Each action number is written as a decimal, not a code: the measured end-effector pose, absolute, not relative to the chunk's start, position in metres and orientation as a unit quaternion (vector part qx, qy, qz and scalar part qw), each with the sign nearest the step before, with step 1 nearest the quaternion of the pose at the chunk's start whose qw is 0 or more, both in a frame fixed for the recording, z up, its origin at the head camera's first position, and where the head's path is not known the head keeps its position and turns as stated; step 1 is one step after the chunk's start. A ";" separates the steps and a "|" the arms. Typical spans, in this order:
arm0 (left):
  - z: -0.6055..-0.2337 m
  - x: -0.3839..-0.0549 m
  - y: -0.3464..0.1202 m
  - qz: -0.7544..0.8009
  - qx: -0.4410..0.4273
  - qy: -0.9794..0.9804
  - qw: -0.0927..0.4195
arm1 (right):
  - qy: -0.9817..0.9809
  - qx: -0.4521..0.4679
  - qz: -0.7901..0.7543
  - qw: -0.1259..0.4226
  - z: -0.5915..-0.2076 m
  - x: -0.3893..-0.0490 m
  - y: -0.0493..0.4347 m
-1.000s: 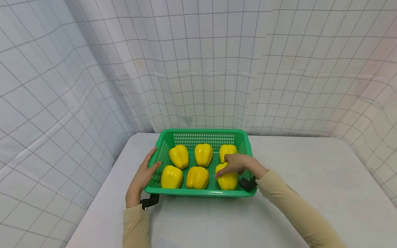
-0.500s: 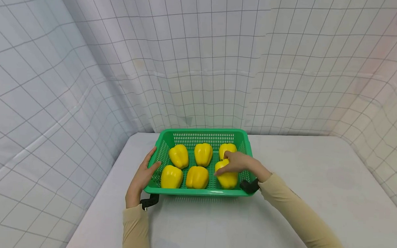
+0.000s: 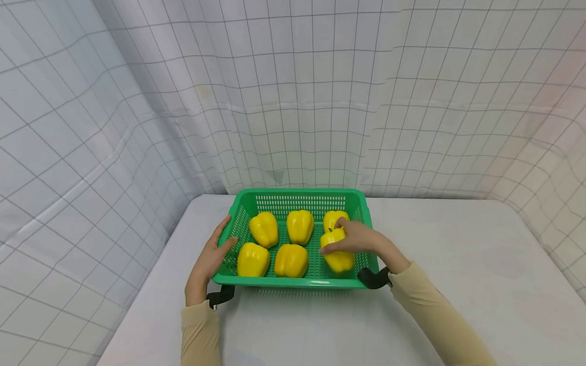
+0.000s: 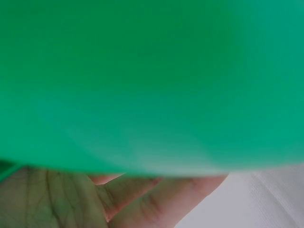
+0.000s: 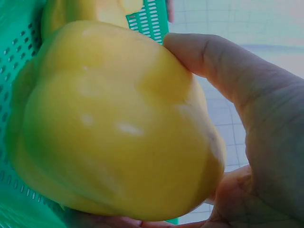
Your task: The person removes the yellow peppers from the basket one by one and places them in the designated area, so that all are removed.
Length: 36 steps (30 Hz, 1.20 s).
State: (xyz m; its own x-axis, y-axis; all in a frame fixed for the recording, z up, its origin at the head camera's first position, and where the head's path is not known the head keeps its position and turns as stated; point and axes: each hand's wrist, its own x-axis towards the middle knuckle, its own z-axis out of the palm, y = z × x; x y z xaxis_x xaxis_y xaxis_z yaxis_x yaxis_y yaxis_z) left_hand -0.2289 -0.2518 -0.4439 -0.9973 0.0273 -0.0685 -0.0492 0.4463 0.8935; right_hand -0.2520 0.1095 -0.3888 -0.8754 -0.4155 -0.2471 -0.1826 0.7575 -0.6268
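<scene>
A green plastic basket (image 3: 294,282) holds several yellow bell peppers. My right hand (image 3: 361,238) grips the pepper at the front right (image 3: 339,260), thumb on one side and fingers on the other. This bell pepper (image 5: 118,123) fills much of the right wrist view, with its stem end tilted up in the head view. Part of another bell pepper (image 3: 333,219) shows behind that hand. My left hand (image 3: 210,261) holds the basket's left rim, its thumb over the edge and its fingers along the outside. In the left wrist view the green rim (image 4: 142,95) hides most of the fingers.
Four-sided basket walls surround the other bell peppers: two at the back (image 3: 299,227), two at the front (image 3: 291,261). The white table (image 3: 445,263) extends on both sides and in front. A white gridded curtain (image 3: 305,97) hangs behind and along the sides.
My right hand has lifted the front-right bell pepper slightly and tilted it, shifting a little rightward, so that its stem now shows. The left hand and the basket have stayed in place.
</scene>
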 end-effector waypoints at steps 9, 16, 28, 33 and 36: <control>-0.444 -0.230 -0.252 0.531 -0.012 0.846 0.044 | 0.892 -0.166 -0.382 0.178 -0.386 -0.247 0.117; -0.444 -0.230 -0.252 0.533 -0.014 0.845 0.047 | 0.893 -0.157 -0.395 0.151 -0.387 -0.242 0.120; -0.445 -0.230 -0.253 0.527 -0.016 0.849 0.044 | 0.893 -0.124 -0.421 0.094 -0.382 -0.234 0.127; -0.443 -0.230 -0.252 0.530 -0.013 0.847 0.044 | 0.895 -0.100 -0.430 0.061 -0.384 -0.235 0.132; -0.442 -0.230 -0.252 0.532 -0.008 0.846 0.042 | 0.892 -0.083 -0.442 0.044 -0.387 -0.236 0.137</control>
State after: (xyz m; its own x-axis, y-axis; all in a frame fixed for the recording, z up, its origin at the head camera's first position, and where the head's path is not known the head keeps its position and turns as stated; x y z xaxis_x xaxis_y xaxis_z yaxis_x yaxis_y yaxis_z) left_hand -0.2297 -0.2517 -0.4421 -0.9962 0.0310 -0.0808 -0.0594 0.4340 0.8989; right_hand -0.2362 0.1368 -0.3870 -0.9824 -0.1866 -0.0047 -0.1094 0.5960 -0.7955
